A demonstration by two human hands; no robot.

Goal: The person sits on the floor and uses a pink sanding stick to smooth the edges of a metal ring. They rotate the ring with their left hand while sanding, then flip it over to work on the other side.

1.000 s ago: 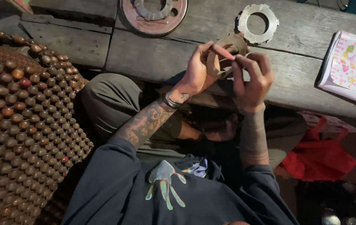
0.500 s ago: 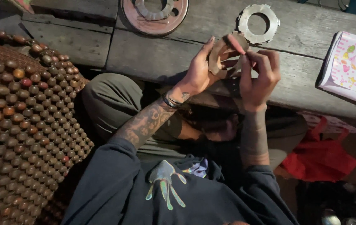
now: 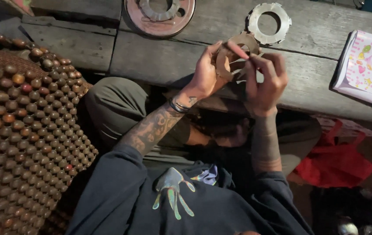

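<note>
Holding a brown ring (image 3: 234, 54) up over the table (image 3: 160, 56), I have my left hand (image 3: 203, 78) closed on its rim while my right hand (image 3: 266, 80) pinches its other edge with the fingers (image 3: 238, 50). Next I judge it needs a steady grip while turning. My fingers hide much of the ring; its surface is hard to read.
</note>
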